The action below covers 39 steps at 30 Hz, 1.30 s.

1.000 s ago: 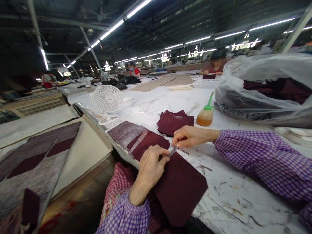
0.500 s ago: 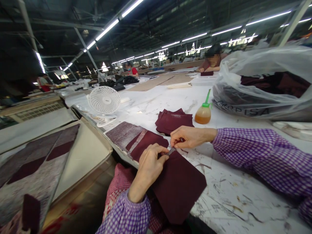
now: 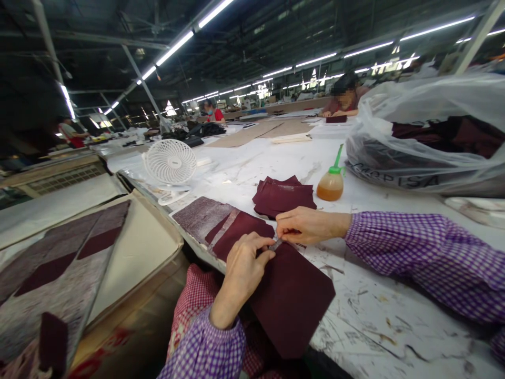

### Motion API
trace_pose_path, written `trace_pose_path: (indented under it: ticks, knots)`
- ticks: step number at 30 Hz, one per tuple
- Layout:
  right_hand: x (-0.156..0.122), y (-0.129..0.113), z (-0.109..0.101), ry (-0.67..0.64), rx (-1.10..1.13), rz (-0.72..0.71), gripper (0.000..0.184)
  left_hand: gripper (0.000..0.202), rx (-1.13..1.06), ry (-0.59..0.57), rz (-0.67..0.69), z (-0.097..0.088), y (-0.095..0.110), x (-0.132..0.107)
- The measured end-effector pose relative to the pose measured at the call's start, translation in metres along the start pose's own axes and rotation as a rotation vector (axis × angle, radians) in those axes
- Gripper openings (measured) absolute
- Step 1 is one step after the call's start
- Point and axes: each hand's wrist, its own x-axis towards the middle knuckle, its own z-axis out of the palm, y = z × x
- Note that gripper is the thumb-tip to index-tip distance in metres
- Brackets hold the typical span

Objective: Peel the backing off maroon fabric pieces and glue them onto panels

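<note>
A dark maroon sheet piece (image 3: 294,295) with cut corners lies partly on the table and hangs past its front edge. My left hand (image 3: 246,263) pinches its upper edge between thumb and fingers. At the same edge, my right hand (image 3: 298,225) has its fingertips closed near a narrow greyish strip (image 3: 276,244); whether they grip the strip or the edge is hard to see. Beyond my left hand lie another maroon piece (image 3: 252,226) and a grey-speckled one (image 3: 201,216). A stack of maroon pieces (image 3: 282,195) sits just behind my right hand.
A squeeze bottle (image 3: 330,185) of amber liquid with a green spout stands behind the stack. At right is a clear plastic bag (image 3: 418,163) of dark pieces. A small white fan (image 3: 170,162) stands at left, near a box (image 3: 150,252). Co-workers sit farther back.
My right fingertips have shifted slightly and drawn closer together at the strip. My left hand keeps its pinch on the maroon piece. The whole view has moved very little.
</note>
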Motion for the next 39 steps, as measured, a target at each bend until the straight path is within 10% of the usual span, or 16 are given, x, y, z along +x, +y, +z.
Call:
trace_pose_path:
  ticks: [21, 29, 39]
  knots:
    - [-0.023, -0.005, 0.007, -0.057, -0.609, -0.217, 0.024, 0.025, 0.511, -0.066, 0.237, -0.003, 0.010, -0.010]
    - [-0.022, -0.028, -0.001, 0.130, -0.176, 0.061, 0.032, 0.022, 0.532, -0.047, 0.251, -0.002, 0.013, -0.011]
    - [-0.018, -0.043, 0.016, 0.037, -0.057, 0.146, 0.027, 0.016, 0.163, 0.043, 0.185, -0.002, -0.009, -0.014]
